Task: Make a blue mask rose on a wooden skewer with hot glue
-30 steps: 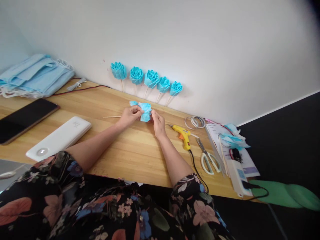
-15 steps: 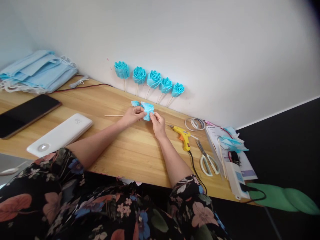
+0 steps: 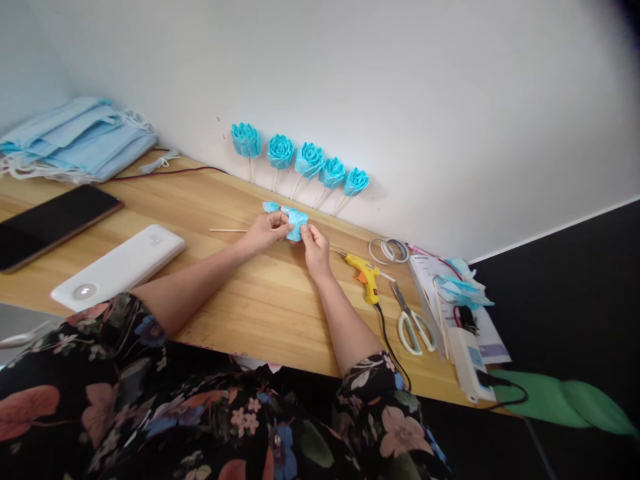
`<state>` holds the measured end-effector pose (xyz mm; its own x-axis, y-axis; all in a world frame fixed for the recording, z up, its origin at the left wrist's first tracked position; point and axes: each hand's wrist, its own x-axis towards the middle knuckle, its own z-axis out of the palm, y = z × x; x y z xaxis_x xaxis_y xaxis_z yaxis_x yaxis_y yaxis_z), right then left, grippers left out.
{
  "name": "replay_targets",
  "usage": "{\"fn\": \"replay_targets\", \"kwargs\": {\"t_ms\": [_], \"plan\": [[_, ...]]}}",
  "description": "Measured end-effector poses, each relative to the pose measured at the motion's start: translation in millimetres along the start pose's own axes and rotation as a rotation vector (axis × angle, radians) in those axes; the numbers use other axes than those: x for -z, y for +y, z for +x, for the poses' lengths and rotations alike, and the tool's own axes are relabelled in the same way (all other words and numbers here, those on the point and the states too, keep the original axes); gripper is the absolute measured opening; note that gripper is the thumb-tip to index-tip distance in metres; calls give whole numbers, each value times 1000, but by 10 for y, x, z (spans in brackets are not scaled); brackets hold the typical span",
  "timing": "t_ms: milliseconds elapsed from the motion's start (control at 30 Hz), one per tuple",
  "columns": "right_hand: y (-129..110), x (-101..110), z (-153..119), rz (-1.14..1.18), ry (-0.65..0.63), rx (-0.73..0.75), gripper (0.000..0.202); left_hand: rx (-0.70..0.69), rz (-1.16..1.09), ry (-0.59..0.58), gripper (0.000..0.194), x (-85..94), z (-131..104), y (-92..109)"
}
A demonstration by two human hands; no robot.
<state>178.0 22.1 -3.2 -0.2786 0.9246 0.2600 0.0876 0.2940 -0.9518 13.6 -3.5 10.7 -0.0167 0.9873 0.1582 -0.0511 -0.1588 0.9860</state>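
Between my two hands is a light blue piece of thin mask-like fabric (image 3: 297,222), its surface crinkled. My left hand (image 3: 269,231) pinches its left side between thumb and fingertips. The right side is pinched by my right hand (image 3: 316,245) in the same way. Just beyond my left hand lies another small blue piece (image 3: 271,207) on the table. A thin wooden stick (image 3: 227,231) rests on the tabletop, its right end hidden by my left hand. Several blue fabric roses (image 3: 309,160) on sticks lean against the wall behind.
Right of my hands lie a yellow glue gun (image 3: 367,275), white-handled scissors (image 3: 413,323) and tape rolls (image 3: 389,250). Papers (image 3: 424,280) and a white power strip (image 3: 469,360) are farther right. Leftward are a white power bank (image 3: 125,263), a phone (image 3: 55,223) and stacked masks (image 3: 75,140).
The upper part of the blue fabric piece sits slightly lower and flatter between my fingers. Both hands stay in nearly the same place, and the view has shifted a little.
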Motion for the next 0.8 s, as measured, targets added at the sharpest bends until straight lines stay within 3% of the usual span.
{"fn": "replay_targets", "kwargs": {"t_ms": [233, 567, 800], "plan": [[-23, 2, 8, 119, 1, 0, 51, -29, -45, 33, 32, 7, -13, 12], [-32, -30, 0, 126, -69, -10, 56, -1, -208, -149, 54, 18, -56, 24], [-4, 8, 9, 168, -34, -11, 58, 73, -299, -102, 56, -16, -52, 17]]}}
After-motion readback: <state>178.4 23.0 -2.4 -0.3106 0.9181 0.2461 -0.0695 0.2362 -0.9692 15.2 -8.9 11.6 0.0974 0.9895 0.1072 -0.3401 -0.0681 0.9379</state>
